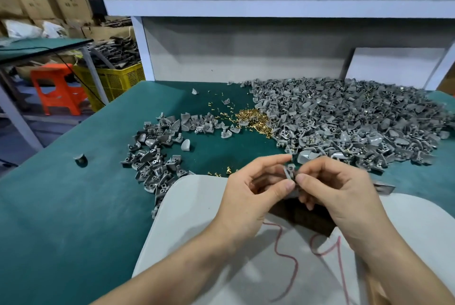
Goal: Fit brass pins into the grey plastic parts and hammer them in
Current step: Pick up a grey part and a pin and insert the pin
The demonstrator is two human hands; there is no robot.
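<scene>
At the far left of the green tabletop point(61, 206) a small dark round thing point(81, 160) is sitting alone (its use cannot be told). To its right a small heap of grey parts point(157, 157) is lying spread out. Further right, a little heap of brass pins point(253, 120) is lying against the foot of the big heap point(357, 122), which is filling the right side up to the back wall. A few loose pins point(216, 174) are lying by the far rim of the white board point(187, 218) in front of the person.

Above that board the left hand point(248, 196) is pinching one grey part point(289, 172) between thumb and forefinger, its grip closed on the part's near side. The right hand point(337, 194) is closing thumb and curled fingers on the other side. Whether a pin is sitting between those fingertips is hidden.

The grey part is looking light, stiff and smooth. It is probably best taken by its flat block sides, leaving the hole uncovered. A pin is tiny and likely to slip or roll.

A patch of bare green is lying open just ahead of the hands, between the heaps. The big heap is crowding the right hand, so a wide sweep there could drag parts along. No hammer can be made out.
</scene>
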